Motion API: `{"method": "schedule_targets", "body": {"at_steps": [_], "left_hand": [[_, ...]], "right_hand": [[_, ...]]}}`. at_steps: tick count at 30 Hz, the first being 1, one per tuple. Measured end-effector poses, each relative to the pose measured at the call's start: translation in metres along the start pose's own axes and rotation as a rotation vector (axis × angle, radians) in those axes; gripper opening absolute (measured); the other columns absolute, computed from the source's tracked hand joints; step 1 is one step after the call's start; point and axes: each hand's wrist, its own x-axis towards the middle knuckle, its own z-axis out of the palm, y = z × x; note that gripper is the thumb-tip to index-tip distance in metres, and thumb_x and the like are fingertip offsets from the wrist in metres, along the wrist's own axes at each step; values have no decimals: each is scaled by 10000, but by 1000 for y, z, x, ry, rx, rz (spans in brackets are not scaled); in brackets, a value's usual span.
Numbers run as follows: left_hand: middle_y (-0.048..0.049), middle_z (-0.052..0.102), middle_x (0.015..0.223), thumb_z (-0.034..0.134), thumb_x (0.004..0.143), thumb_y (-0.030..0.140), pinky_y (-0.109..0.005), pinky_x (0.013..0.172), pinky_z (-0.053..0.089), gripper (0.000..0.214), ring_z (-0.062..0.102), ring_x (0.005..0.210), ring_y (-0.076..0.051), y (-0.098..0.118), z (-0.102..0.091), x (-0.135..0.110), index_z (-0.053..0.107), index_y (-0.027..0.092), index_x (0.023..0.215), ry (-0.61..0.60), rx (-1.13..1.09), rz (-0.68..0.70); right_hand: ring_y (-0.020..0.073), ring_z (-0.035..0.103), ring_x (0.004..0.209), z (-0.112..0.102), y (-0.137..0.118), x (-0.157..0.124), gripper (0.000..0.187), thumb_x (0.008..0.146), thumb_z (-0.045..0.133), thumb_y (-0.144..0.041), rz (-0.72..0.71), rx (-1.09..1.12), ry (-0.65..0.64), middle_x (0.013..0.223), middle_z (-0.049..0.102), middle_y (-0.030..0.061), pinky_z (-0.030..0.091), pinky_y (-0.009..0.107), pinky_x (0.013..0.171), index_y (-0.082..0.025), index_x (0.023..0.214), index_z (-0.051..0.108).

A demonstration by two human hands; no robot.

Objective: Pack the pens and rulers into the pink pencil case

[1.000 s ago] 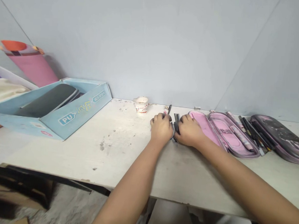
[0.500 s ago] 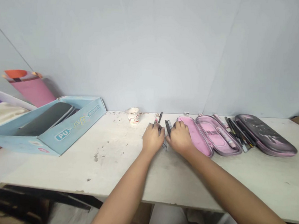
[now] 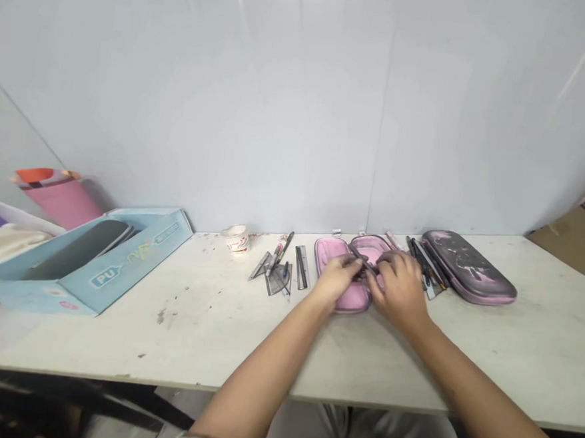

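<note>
An open pink pencil case [image 3: 352,298] with dark edging lies under both hands. My left hand [image 3: 337,279] is closed over its left half, fingertips at a dark, slim pen-like item [image 3: 364,259]. From the other side my right hand [image 3: 402,287] reaches over the right half, with thumb and fingers curled in at the same item. Fingers hide part of it, so its exact kind is unclear. Left of the case lie a dark-edged ruler [image 3: 301,268] and a small group of set squares [image 3: 278,281] with pens [image 3: 285,246] on and beside them.
Right of the case are several dark pens [image 3: 422,261] and a closed black-and-pink pencil case [image 3: 472,268]. A paper cup [image 3: 237,240] stands near the wall. A light blue box [image 3: 134,261] holding a grey case [image 3: 83,248] is at the left, with a pink roll [image 3: 66,200] behind.
Both hands have moved right, from the ruler and set squares to the open pink case. The ruler and set squares now lie uncovered. The view has turned rightward.
</note>
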Motion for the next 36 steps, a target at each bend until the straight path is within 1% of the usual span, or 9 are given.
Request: {"method": "schedule_targets", "body": {"at_steps": [5,8,11,16,22,26,30,33,36], "left_hand": [[-127,629,1089,497,790,257,-338,911,408,318,574,986,-207,-14,37,11,607,108,1049,-65,540,96],[-95,642,1075,451,806,245,-302,897,413,300,572,989,-189,-19,41,11,624,135,1024,-114,730,152],[-84,660,1016,429,817,273,-272,829,440,307,593,925,-176,-17,32,9,628,139,1010,-97,789,175],[-66,670,935,427,819,296,-270,774,443,290,599,853,-176,-3,-11,-1,641,160,960,27,872,202],[-52,660,925,430,815,267,-294,789,430,239,588,867,-185,15,-100,-14,627,191,927,351,979,144],[-90,624,931,392,836,303,-312,776,419,263,575,884,-210,9,-152,-18,589,163,940,555,1148,49],[-162,562,984,438,801,422,-369,797,389,380,529,956,-284,-11,-170,-23,552,110,983,587,1454,-114],[-201,526,1014,453,794,378,-413,832,355,388,482,1002,-319,-19,-168,-25,540,64,1004,543,1570,-106],[-221,513,1009,389,830,292,-423,833,348,340,468,999,-316,-18,-166,-25,534,35,998,543,1530,-87]], "right_hand": [[286,434,928,5,38,-20,263,829,405,-307,154,-168,-105,913,546,159,336,410,782,-123,846,592],[289,442,901,8,44,-24,277,821,411,-321,175,-220,-185,881,548,162,343,398,734,-119,829,601],[291,450,901,6,41,-25,304,826,404,-344,178,-227,-213,890,548,161,346,395,722,-120,857,607],[291,459,896,5,39,-28,295,824,411,-341,153,-199,-222,894,546,158,350,399,731,-133,871,615],[280,453,898,13,27,-22,256,816,427,-325,60,-139,-196,905,546,139,360,391,735,-157,849,618],[263,447,912,21,-3,-1,245,819,425,-302,-28,-89,-220,931,537,130,359,364,753,-153,850,618],[260,435,932,34,-39,25,248,822,420,-286,-78,-50,-262,936,533,132,349,357,777,-143,858,619],[258,432,939,45,-64,40,259,828,407,-283,-104,-3,-291,931,538,129,343,358,801,-139,869,618],[259,439,956,54,-84,51,277,835,397,-299,-92,59,-304,940,549,134,343,365,830,-135,876,616]]}}
